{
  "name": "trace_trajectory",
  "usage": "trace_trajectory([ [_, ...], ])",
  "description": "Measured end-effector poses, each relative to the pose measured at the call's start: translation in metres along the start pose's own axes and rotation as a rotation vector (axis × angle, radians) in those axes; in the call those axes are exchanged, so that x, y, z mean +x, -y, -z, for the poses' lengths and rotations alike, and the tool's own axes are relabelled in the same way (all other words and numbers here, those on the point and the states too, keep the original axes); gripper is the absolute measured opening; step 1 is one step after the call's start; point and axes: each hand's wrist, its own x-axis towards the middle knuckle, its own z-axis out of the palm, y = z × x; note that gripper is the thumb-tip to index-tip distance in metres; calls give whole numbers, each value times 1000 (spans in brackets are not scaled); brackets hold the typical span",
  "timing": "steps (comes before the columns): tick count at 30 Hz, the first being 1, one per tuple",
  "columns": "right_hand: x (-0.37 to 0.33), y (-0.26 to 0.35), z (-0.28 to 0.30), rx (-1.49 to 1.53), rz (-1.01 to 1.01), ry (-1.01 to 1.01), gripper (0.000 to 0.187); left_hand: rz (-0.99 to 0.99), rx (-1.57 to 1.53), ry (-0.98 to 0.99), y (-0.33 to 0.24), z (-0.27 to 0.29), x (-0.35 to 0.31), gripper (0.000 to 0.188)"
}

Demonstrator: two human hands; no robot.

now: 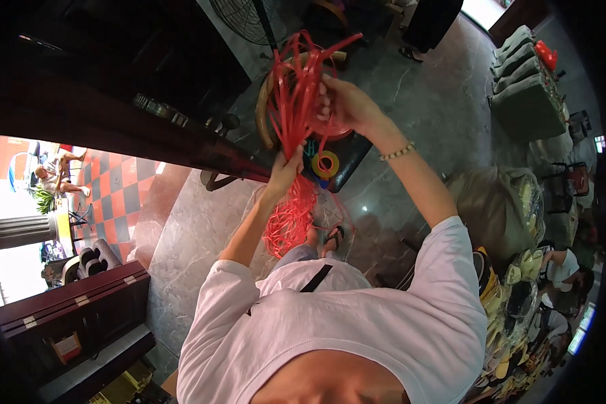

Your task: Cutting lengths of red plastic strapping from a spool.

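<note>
Red strands (pixel 292 111) are clasped by the fingers of the left hand (pixel 286 172); whether any are pinched by the curled fingers of the right hand (pixel 349 105) cannot be told. Snagging could be caused by loose loops beside the curved wooden rail (pixel 263 111).

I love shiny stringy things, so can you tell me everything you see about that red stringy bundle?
The red bundle is many thin, flat, shiny strips that look like plastic, near the picture's middle. Its top fans out in loops and loose ends, the left hand closes around its narrow middle, and a crinkly tangle spreads below. The right hand curls at its upper side; whether it grips any strips is unclear.
</note>
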Motion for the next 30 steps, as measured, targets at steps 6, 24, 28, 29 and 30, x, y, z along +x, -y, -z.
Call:
trace_trajectory([
  [6,0,-3,-28,28,-6,-63,30,83,-103,167,-3,-13,-23,26],
  [24,-87,-162,-124,-918,610,527,61,-624,55,-265,-172,11,-164,17],
  [28,-62,-217,-126,-883,411,651,39,-847,-31,-489,-210,34,-191,15],
  [29,-51,-231,-120,-903,455,671,34,-874,-190,-548,-218,43,-201,12],
  [30,-43,-243,-108,-916,400,668,33,-921,-296,-568,-230,55,-214,12],
])
